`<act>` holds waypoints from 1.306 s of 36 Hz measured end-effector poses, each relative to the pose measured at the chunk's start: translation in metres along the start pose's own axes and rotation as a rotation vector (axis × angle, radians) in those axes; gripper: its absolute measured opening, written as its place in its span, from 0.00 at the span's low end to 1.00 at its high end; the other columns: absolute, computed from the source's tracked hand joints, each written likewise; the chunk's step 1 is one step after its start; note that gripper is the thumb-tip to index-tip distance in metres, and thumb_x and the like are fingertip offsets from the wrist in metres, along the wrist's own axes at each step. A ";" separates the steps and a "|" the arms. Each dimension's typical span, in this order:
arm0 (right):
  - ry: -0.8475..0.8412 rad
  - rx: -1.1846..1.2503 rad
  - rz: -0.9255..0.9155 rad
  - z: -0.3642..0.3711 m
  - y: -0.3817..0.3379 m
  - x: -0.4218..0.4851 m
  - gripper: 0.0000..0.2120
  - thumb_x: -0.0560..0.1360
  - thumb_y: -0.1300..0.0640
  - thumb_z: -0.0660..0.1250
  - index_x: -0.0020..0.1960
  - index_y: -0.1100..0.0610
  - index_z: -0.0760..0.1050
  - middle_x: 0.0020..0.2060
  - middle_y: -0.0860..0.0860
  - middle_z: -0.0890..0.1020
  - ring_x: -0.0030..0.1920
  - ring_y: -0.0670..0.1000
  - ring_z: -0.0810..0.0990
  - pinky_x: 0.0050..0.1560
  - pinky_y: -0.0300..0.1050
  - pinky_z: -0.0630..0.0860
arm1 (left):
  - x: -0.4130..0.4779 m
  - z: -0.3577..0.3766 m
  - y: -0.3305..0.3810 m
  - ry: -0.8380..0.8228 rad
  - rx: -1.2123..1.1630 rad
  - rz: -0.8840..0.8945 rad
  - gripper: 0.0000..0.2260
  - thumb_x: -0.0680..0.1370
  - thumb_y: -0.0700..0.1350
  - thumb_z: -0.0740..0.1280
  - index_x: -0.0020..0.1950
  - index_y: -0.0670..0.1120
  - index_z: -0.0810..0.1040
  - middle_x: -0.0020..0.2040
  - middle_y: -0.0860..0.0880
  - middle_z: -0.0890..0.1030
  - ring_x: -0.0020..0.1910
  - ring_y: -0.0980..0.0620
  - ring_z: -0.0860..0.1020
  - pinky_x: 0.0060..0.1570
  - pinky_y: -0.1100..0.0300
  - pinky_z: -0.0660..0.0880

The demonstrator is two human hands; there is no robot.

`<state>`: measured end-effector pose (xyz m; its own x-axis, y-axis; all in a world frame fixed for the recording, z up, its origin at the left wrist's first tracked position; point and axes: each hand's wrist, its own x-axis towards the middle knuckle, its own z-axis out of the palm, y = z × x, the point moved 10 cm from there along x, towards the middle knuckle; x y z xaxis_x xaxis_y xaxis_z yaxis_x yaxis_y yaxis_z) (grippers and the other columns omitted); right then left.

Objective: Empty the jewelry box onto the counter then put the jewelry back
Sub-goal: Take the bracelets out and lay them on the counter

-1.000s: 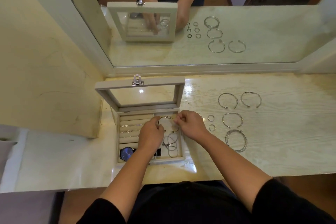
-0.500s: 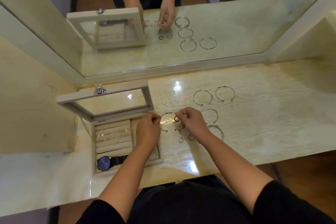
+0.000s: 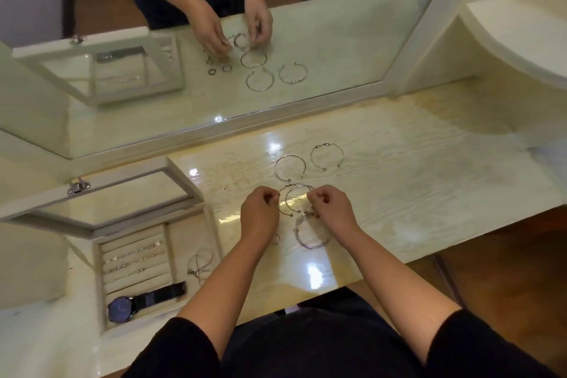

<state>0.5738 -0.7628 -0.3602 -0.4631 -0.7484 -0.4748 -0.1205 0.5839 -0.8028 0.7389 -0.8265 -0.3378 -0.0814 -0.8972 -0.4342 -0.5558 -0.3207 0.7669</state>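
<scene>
Fingers point(image 3: 270, 199) of the left hand point(image 3: 259, 215) are curling in and pinching one side of a thin silver open bangle point(image 3: 295, 184), while the fingers point(image 3: 316, 198) of the right hand point(image 3: 333, 209) are clamping its other side, so both hands are holding it at the centre of the frame over the glossy cream wood-grain desk point(image 3: 429, 178); whether it is touching the surface cannot be told. A second thin silver bangle point(image 3: 288, 204) is lying inside its curve, overlapping it. Just below, a wide textured silver bangle point(image 3: 310, 247) is resting beside the right wrist, and a small silver ring point(image 3: 277, 239) is peeking out by the left wrist. Above the hands, two more plain silver cuffs point(image 3: 288, 156) point(image 3: 325, 145) are lying side by side, apart from each other. At the lower left, the cream jewelry box point(image 3: 99, 285) is standing open with its glass-panelled lid point(image 3: 122, 176) tilting back; a blue-faced watch with a dark strap point(image 3: 121, 310) is sitting in its lowest compartment, small rings point(image 3: 132, 258) are lining the padded rolls, and a few silver hoops point(image 3: 201, 264) are lying in the compartment to the right. A large mirror point(image 3: 337, 40) is filling the upper frame.
</scene>
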 end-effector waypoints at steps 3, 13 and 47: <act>0.041 0.042 0.005 -0.015 0.006 0.005 0.04 0.75 0.60 0.65 0.43 0.61 0.77 0.33 0.48 0.76 0.33 0.46 0.74 0.31 0.31 0.71 | 0.001 0.013 0.008 0.000 0.016 0.018 0.05 0.76 0.36 0.63 0.48 0.40 0.78 0.45 0.44 0.81 0.43 0.48 0.76 0.45 0.57 0.72; 0.115 -0.036 -0.009 -0.054 0.017 0.023 0.04 0.74 0.65 0.65 0.44 0.62 0.79 0.30 0.44 0.75 0.31 0.42 0.73 0.29 0.23 0.67 | 0.004 0.052 0.020 -0.050 0.055 0.005 0.08 0.77 0.36 0.61 0.53 0.40 0.78 0.49 0.45 0.80 0.43 0.52 0.75 0.44 0.62 0.69; 0.121 -0.277 0.008 -0.090 0.034 0.055 0.04 0.74 0.63 0.63 0.42 0.60 0.76 0.33 0.46 0.75 0.39 0.46 0.73 0.36 0.36 0.64 | 0.004 0.115 0.042 -0.234 0.276 0.075 0.13 0.72 0.31 0.56 0.46 0.37 0.80 0.41 0.41 0.80 0.40 0.46 0.74 0.32 0.61 0.63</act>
<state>0.4654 -0.7561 -0.3808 -0.5644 -0.7101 -0.4209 -0.3439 0.6658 -0.6622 0.6199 -0.8087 -0.3618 -0.2991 -0.8112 -0.5025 -0.7408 -0.1345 0.6581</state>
